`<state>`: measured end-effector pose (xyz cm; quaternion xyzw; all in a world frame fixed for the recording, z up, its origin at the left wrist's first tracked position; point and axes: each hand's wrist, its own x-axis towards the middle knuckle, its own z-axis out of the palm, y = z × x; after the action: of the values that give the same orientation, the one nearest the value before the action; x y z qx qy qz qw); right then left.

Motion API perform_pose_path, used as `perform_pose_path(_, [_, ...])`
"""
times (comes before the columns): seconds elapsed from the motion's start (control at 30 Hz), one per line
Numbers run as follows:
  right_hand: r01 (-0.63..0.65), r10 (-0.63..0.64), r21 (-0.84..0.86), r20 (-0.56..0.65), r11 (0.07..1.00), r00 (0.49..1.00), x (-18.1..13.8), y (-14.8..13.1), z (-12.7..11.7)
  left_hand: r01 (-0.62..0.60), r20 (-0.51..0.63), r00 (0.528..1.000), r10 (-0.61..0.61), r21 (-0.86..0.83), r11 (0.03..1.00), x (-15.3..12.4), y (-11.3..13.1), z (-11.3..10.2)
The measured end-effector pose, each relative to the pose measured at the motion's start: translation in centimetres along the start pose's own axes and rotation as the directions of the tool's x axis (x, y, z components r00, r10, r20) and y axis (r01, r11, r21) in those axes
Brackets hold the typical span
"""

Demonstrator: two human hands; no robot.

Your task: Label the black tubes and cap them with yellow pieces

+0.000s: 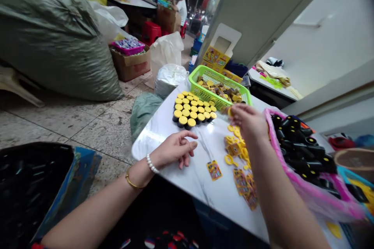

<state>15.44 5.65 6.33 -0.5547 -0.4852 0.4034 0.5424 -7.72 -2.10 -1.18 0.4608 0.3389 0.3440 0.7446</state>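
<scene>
Landmark: the green basket, on the white table, with small yellow and brown parts inside. The right hand hangs just on the near side of the basket, thumb and fingertips pinching a small yellow piece; blur hides its exact shape. The left hand holds nothing, fingers half curled and apart, well to the near side of the basket; whether it touches the tabletop, cannot tell.

Yellow-capped containers stand upright in close rows, just beside the basket. Loose yellow pieces lie nearer the worker than the basket; a heap of printed cards lies farther from it, and a single card lies apart from that heap.

On handling, a judgement: a light pinch at the edge suits so small a piece. The left hand seems well placed to steady it. The right hand is best kept above the capped rows; a brush could topple several.
</scene>
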Motion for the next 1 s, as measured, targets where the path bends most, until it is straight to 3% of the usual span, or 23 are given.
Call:
perform_pose_path(0.07, [0.108,-0.134,-0.182,-0.137,0.977,0.982,3.5,-1.5,-1.1,0.006,0.009,1.000,-0.007,0.047,0.999,0.1,-0.1,0.1])
perform_pose_path(0.17, [0.105,-0.143,-0.300,-0.108,0.948,0.984,4.6,-2.1,-1.8,0.004,0.005,1.000,-0.004,0.075,0.997,0.3,-0.1,0.1])
perform_pose_path(0.27, [0.217,-0.176,-0.509,0.128,0.833,0.976,-0.6,-0.5,-2.1,-0.013,-0.001,1.000,0.013,0.091,0.996,0.3,-0.2,0.2])
perform_pose_path(0.37, [0.443,-0.100,-0.646,0.496,0.621,0.863,-8.0,2.8,-3.0,-0.023,0.004,1.000,0.022,0.155,0.988,0.3,-0.3,0.3])
perform_pose_path(0.43, [0.494,-0.087,-0.671,0.543,0.552,0.835,-11.7,4.9,-3.7,-0.021,0.003,1.000,0.020,0.205,0.978,0.3,-0.3,0.3])
perform_pose_path(0.5, [0.479,-0.110,-0.692,0.506,0.541,0.855,-13.6,6.4,-4.1,-0.014,-0.008,1.000,0.017,0.248,0.969,0.3,-0.3,0.5])
perform_pose_path(0.6, [0.444,-0.110,-0.717,0.463,0.537,0.880,-13.9,7.2,-4.3,0.003,-0.067,0.998,0.023,0.359,0.933,0.5,-0.3,1.2])
perform_pose_path(0.73, [0.411,-0.063,-0.731,0.453,0.545,0.889,-13.0,7.0,-4.4,-0.078,-0.115,0.971,0.212,0.682,0.727,0.4,-0.7,3.0])
perform_pose_path(0.8, [0.415,-0.043,-0.718,0.475,0.558,0.879,-13.0,6.9,-4.5,-0.109,-0.107,0.953,0.283,0.751,0.651,0.1,-0.9,3.7])
perform_pose_path(0.9, [0.421,-0.048,-0.702,0.485,0.574,0.873,-13.4,6.7,-4.3,-0.100,-0.130,0.947,0.294,0.749,0.655,-0.4,-1.1,4.5])
perform_pose_path(1.0, [0.333,-0.057,-0.680,0.394,0.653,0.917,-13.9,5.8,-3.5,-0.089,-0.130,0.964,0.230,0.660,0.746,-0.7,-1.1,4.9])
